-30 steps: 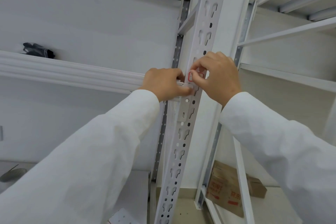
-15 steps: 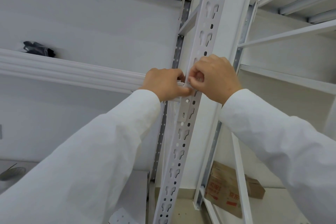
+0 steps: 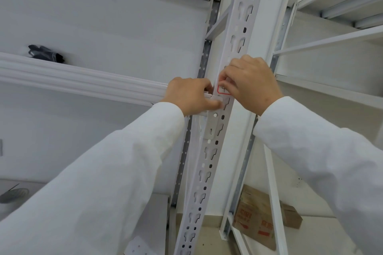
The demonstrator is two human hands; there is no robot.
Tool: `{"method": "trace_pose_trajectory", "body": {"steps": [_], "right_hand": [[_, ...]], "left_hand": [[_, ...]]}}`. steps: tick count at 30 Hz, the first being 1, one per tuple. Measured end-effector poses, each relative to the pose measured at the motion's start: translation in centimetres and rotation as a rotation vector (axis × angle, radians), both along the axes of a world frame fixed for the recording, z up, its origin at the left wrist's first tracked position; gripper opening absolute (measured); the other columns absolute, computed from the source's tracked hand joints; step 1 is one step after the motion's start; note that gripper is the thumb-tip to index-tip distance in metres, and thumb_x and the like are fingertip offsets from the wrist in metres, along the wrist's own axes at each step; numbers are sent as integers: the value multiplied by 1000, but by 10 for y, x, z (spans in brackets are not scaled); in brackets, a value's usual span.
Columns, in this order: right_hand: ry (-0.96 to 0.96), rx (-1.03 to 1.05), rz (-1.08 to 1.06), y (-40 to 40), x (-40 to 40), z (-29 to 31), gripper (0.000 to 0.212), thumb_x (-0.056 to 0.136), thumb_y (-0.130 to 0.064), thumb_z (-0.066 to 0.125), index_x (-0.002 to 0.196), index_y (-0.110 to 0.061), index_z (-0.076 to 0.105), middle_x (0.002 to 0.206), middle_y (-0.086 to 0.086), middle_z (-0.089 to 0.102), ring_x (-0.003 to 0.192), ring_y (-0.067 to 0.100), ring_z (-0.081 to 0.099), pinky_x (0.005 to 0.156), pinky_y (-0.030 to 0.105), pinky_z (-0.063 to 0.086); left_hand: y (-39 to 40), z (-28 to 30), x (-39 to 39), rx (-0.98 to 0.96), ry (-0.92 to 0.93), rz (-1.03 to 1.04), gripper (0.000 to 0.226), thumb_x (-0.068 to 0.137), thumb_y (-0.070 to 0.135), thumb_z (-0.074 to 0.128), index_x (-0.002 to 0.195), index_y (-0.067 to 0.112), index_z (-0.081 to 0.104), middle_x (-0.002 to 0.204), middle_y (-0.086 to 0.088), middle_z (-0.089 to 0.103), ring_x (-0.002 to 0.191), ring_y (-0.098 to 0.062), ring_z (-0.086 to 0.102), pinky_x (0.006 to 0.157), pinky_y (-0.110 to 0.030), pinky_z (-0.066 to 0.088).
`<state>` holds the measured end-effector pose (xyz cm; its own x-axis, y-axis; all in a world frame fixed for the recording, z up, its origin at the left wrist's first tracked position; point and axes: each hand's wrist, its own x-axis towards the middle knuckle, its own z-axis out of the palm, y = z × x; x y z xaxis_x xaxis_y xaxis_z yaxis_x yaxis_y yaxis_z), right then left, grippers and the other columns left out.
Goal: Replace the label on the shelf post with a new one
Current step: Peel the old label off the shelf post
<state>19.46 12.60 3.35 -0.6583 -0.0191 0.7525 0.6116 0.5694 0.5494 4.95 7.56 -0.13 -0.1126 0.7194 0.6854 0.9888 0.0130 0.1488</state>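
Observation:
A white perforated shelf post (image 3: 207, 163) runs up the middle of the view. A small white label with a red border (image 3: 222, 90) sits on the post at hand height, partly hidden by fingers. My right hand (image 3: 251, 84) has its fingers curled over the label's upper edge, pinching it. My left hand (image 3: 191, 96) grips the post and the end of the shelf beam just left of the label, thumb lying under the label.
A white shelf beam (image 3: 78, 80) runs left from the post, with a dark bundle (image 3: 44, 53) on the shelf above it. Cardboard boxes (image 3: 261, 219) lie on the floor at the lower right. More white shelving (image 3: 331, 41) stands to the right.
Half a second ago my right hand covered the label completely; it has shifted up and right, and the red-bordered label shows again. My left hand has stayed on the post.

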Motion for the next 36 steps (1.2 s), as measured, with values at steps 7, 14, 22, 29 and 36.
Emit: {"method": "trace_pose_trajectory", "body": {"steps": [7,14,22,29,36], "right_hand": [[-47,239,-172,5,-5,-2,25,88,-23,42,76,-14,61,70,3,59,67,26,55,75,33,27],[-49,167,-170,3,-4,-8,31,90,-21,30,82,-10,58,74,6,58,70,29,54,78,35,25],[237,-178,122,0,12,-21,15,82,-25,64,91,-13,63,81,0,55,76,20,48,63,32,40],[232,-185,120,1,4,-27,14,79,-24,66,89,-15,65,88,4,62,82,25,54,62,35,47],[185,-71,142,3,1,-19,9,81,-22,63,77,-20,71,76,1,61,74,24,53,53,27,35]], "left_hand": [[-1,1,1,1,24,10,46,79,64,51,105,27,56,97,6,66,83,-17,54,75,-29,29],[-2,0,1,-1,1,6,43,78,64,53,103,29,57,100,5,68,81,-16,51,75,-28,28],[-2,-1,3,33,0,9,41,79,62,51,103,29,58,99,6,68,80,-16,52,75,-27,28],[1,-2,2,53,22,20,43,79,63,50,105,29,58,99,7,70,89,-17,61,75,-27,31],[1,-1,0,24,32,11,47,78,65,51,107,28,57,100,7,69,80,-15,50,75,-27,27]]}}
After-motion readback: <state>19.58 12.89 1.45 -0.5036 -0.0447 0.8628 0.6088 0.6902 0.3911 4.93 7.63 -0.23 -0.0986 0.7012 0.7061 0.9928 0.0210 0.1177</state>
